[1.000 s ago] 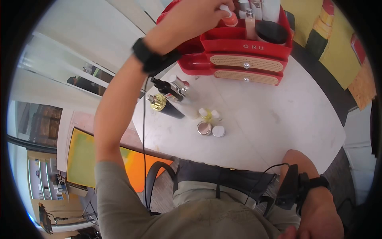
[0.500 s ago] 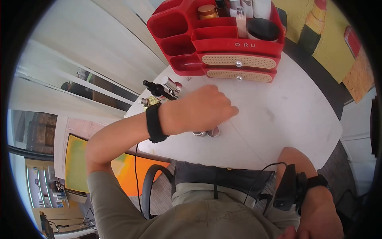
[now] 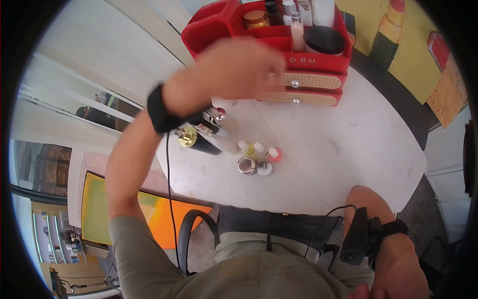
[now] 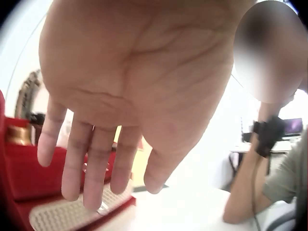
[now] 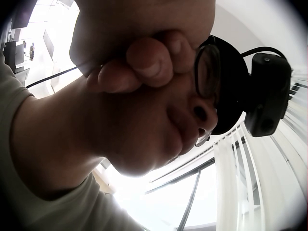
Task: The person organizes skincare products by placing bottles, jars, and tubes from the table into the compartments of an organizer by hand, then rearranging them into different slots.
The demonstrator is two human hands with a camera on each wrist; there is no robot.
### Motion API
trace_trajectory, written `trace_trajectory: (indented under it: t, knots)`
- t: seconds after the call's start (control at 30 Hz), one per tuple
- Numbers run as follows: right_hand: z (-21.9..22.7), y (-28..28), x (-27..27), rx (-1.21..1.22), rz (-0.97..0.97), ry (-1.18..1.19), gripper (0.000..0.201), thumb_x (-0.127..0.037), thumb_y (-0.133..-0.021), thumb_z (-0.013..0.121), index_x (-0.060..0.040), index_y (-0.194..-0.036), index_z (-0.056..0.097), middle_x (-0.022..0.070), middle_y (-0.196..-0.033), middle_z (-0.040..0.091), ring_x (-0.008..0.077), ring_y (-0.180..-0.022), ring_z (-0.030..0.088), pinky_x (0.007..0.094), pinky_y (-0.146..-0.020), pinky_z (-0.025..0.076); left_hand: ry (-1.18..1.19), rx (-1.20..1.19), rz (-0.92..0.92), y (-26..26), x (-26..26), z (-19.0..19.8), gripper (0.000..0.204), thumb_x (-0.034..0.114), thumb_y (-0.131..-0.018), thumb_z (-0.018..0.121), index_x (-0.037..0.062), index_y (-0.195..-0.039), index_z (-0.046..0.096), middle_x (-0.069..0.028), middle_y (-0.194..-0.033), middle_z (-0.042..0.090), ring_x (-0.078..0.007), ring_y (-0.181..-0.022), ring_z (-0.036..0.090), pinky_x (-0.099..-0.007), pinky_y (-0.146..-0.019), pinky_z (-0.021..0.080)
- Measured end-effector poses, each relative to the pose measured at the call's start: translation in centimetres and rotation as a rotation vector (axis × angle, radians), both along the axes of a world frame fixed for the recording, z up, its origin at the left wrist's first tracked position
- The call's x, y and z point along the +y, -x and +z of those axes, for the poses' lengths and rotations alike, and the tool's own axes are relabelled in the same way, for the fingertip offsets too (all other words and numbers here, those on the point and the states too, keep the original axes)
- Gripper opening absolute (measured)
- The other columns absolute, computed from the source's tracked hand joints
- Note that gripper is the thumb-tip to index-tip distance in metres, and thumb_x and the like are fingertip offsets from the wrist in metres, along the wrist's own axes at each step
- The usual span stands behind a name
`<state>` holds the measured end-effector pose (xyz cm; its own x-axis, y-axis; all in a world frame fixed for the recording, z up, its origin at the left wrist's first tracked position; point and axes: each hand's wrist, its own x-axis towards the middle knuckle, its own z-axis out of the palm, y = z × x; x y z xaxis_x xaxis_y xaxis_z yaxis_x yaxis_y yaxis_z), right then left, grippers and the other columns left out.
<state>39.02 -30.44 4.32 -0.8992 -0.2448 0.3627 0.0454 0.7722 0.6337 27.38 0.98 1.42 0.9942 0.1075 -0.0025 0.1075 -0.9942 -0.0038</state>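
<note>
My left hand (image 3: pixel 236 70), blurred in the head view, passes in front of the red organizer (image 3: pixel 323 59) and its two drawers. In the left wrist view the palm faces the camera, its fingers extended and nothing in them. A coral nail polish bottle (image 3: pixel 274 154) with a white cap stands on the table, near two more small white-capped bottles, a silver-lidded jar (image 3: pixel 246 165) and another small round jar (image 3: pixel 265 168). My right hand (image 5: pixel 149 62) rests against the side of the face with curled fingers, holding nothing; its elbow is on the table.
Left of the small jars stand a dark bottle with a gold collar (image 3: pixel 199 141) and other bottles. The organizer holds an amber jar (image 3: pixel 256 19), a black-lidded jar (image 3: pixel 324 40) and several bottles. A cable (image 3: pixel 169 199) hangs from the left wrist.
My left hand carried the coral bottle from the organizer to the table and let it go beside the small jars. The hand has since moved back up toward the organizer. The right arm stays still.
</note>
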Motion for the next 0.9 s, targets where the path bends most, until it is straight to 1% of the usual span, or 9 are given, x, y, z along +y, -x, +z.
trace_trajectory:
  t: [0.03,0.07,0.1,0.13,0.27,0.4,0.77,0.83,0.9]
  knots:
    - [-1.0,0.6,0.7,0.154,0.071,0.003,0.024,-0.008,-0.083,0.072,-0.0032,-0.062,0.061,0.0067,-0.062,0.063,0.0145,-0.056,0.063,0.0228,-0.046,0.041,-0.004,-0.165,-0.031,-0.9,2.7,1.1,0.019,0.022,-0.089,0.077,0.0069,-0.099,0.072,-0.0065,-0.086,0.071,-0.0213,-0.08,0.068,-0.0311,-0.073,0.055]
    - [-2.0,1.2,1.4,0.306,0.143,0.005,0.027,-0.008,-0.084,0.07,-0.0044,-0.059,0.059,0.0052,-0.057,0.06,0.0134,-0.051,0.06,0.0221,-0.044,0.038,-0.005,-0.318,-0.09,-2.0,5.1,2.2,0.019,0.027,-0.091,0.071,0.0075,-0.094,0.071,-0.0137,-0.087,0.072,-0.0318,-0.079,0.07,-0.0404,-0.069,0.056]
    - [-2.8,1.7,2.0,0.458,0.213,0.006,0.03,-0.009,-0.085,0.067,-0.0055,-0.056,0.058,0.0037,-0.052,0.057,0.0123,-0.046,0.057,0.0215,-0.041,0.035,0.021,-0.207,0.209,-3.1,3.3,5.4,0.021,0.018,-0.095,0.068,0.0007,-0.106,0.072,-0.0182,-0.096,0.074,-0.0316,-0.087,0.071,-0.0388,-0.078,0.056]
    - [-3.1,2.1,2.4,0.609,0.282,0.008,0.033,-0.009,-0.085,0.065,-0.0066,-0.053,0.057,0.0022,-0.047,0.055,0.0112,-0.041,0.055,0.0208,-0.039,0.032,0.019,-0.206,0.211,-3.4,4.7,5.2,0.021,0.018,-0.095,0.068,0.0007,-0.106,0.072,-0.0182,-0.096,0.074,-0.0316,-0.087,0.071,-0.0388,-0.078,0.056]
    - [-3.1,2.2,2.8,0.67,0.32,0.019,0.037,-0.012,-0.086,0.062,-0.0086,-0.049,0.054,-0.0006,-0.041,0.048,0.009,-0.036,0.049,0.0202,-0.037,0.026,0.032,-0.344,0.154,-5.5,9.4,3.3,0.029,0.022,-0.092,0.071,-0.0018,-0.109,0.07,-0.0199,-0.098,0.074,-0.0349,-0.089,0.071,-0.0403,-0.081,0.056]
    - [-3.0,1.3,2.4,0.579,0.309,0.027,0.033,-0.008,-0.085,0.065,-0.0063,-0.053,0.056,0.0016,-0.047,0.052,0.0108,-0.041,0.053,0.0209,-0.039,0.03,-0.088,-0.232,0.025,-6.8,12.1,1.4,0.031,0.025,-0.091,0.072,-0.0014,-0.107,0.068,-0.0216,-0.097,0.074,-0.039,-0.091,0.07,-0.0436,-0.084,0.056]
    - [-0.7,-0.9,-2.5,0.201,-0.072,0.061,0.025,-0.012,-0.096,0.072,0.0076,-0.082,0.067,0.0165,-0.089,0.07,0.0158,-0.08,0.07,0.0204,-0.058,0.051,-0.385,-0.166,0.141,-8.0,12.4,0.6,0.032,0.023,-0.088,0.073,0.0046,-0.113,0.067,-0.0207,-0.104,0.073,-0.039,-0.101,0.067,-0.0526,-0.089,0.049]
    - [3.2,-0.4,-3.2,-0.504,-0.189,-0.001,0.021,-0.009,-0.093,0.074,0.0066,-0.08,0.067,0.0164,-0.087,0.07,0.0159,-0.078,0.07,0.0207,-0.056,0.051,-0.463,-0.29,0.048,-7.1,13.0,0.5,0.033,0.022,-0.087,0.073,0.0054,-0.115,0.067,-0.0205,-0.106,0.072,-0.0392,-0.105,0.066,-0.0536,-0.09,0.048]
    - [3.0,-0.8,-3.0,-0.459,-0.192,0.012,0.02,-0.007,-0.092,0.075,0.0069,-0.079,0.067,0.0166,-0.087,0.07,0.016,-0.078,0.07,0.0209,-0.057,0.051,-0.503,-0.441,0.027,-5.6,10.7,1.9,0.035,0.019,-0.086,0.073,0.0052,-0.117,0.068,-0.0199,-0.11,0.069,-0.0395,-0.109,0.064,-0.0506,-0.091,0.05]
